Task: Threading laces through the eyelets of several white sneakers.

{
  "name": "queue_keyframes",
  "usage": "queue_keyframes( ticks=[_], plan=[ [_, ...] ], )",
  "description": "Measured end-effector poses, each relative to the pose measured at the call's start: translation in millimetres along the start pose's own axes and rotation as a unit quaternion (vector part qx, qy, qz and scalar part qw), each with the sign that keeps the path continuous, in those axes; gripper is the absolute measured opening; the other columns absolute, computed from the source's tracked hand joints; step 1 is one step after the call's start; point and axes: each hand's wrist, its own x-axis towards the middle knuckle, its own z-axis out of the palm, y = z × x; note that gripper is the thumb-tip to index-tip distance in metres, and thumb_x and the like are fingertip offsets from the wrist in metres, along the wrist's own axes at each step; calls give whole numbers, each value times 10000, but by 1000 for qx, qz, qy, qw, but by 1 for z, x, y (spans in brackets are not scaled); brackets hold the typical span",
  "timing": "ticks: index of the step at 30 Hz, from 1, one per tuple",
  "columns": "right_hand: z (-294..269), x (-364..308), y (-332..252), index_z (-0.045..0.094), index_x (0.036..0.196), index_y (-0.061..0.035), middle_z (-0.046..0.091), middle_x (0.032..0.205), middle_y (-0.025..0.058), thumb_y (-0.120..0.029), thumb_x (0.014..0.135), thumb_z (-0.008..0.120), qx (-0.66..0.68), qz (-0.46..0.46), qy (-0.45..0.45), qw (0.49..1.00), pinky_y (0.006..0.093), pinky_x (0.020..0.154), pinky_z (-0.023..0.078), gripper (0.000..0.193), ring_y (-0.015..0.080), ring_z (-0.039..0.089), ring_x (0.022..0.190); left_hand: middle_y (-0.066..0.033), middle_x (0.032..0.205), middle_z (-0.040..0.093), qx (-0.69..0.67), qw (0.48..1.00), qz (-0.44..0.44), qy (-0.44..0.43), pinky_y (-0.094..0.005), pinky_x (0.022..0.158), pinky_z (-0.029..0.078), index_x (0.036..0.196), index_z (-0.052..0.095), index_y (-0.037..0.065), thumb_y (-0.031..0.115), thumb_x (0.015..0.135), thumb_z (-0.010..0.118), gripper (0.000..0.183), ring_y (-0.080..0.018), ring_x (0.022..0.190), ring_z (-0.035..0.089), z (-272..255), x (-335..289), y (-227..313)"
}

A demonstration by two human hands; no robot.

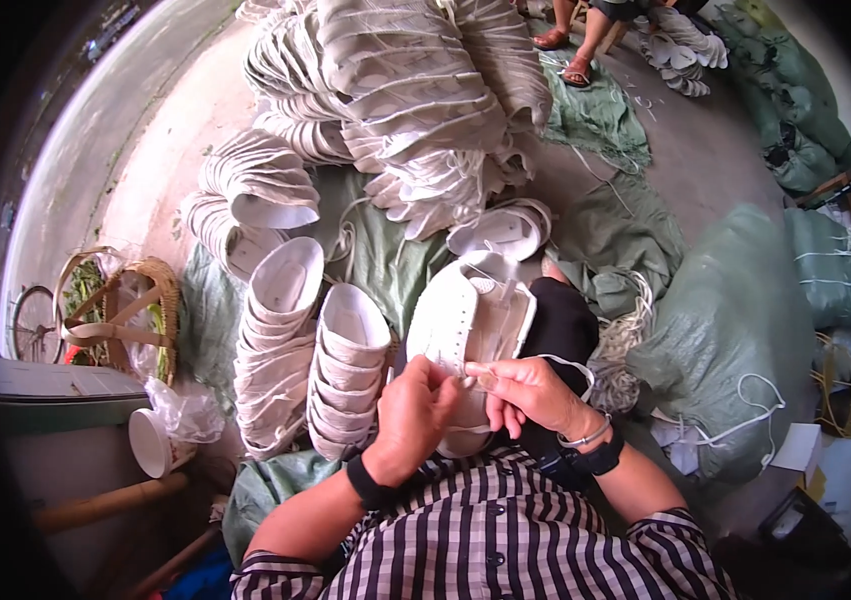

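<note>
A white canvas shoe (445, 315) rests on my lap with its toe away from me, its eyelet flap and tongue showing. My left hand (411, 415) is closed in a pinch at the shoe's near left edge; a thin pale tip pokes out beside its knuckles, and what the fingertips hold is hidden. Over the shoe's near right side, my right hand (533, 393) pinches a white shoelace (583, 372), which loops up behind that hand. The fingertips of both hands nearly meet. To the left stand two nested stacks of white shoes (280, 350) (347, 370).
Ahead rises a large pile of stacked shoe uppers (400, 85). A bundle of white laces (623, 345) lies right of my leg, beside a full green sack (720, 340). At left are a woven basket (145, 310) and a paper cup (152, 442). Another person's feet (577, 70) show far off.
</note>
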Motion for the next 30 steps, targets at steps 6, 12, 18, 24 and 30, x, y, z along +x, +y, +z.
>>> queue_keyframes(
  ticks=[6,12,18,24,30],
  plan=[
    [-1,-3,2,510,1278,14,598,587,39,-236,975,468,-16,-37,-12,999,173,417,398,395,59,509,403,-135,697,621,192,965,166,68,-426,534,484,812,509,58,140,818,629,145,-323,636,630,7,4,6],
    [-3,-2,4,552,1207,22,645,671,117,-259,982,438,53,-22,4,998,194,404,435,377,101,548,416,-118,721,598,17,988,149,24,-326,587,484,813,603,29,135,806,693,139,-236,650,616,-12,3,-11],
    [9,-4,-15,574,1229,-29,607,569,22,-188,944,506,-118,-3,33,993,190,408,409,333,33,471,398,-102,720,564,112,955,275,-3,-383,602,464,775,591,99,207,753,702,157,-294,685,580,-17,22,-20],
    [15,-5,-38,621,839,-53,588,548,22,-241,939,517,-252,-21,46,966,248,443,447,236,97,556,463,-77,838,564,244,872,417,-75,-408,639,473,987,530,111,278,819,632,258,-287,740,600,-46,35,0],
    [15,2,-20,590,804,-71,612,637,162,-195,881,533,-459,-180,92,865,413,512,510,157,318,634,566,-81,770,560,372,803,441,-150,-363,520,468,1076,437,112,279,857,578,309,-262,618,622,-52,48,27]
  ],
)
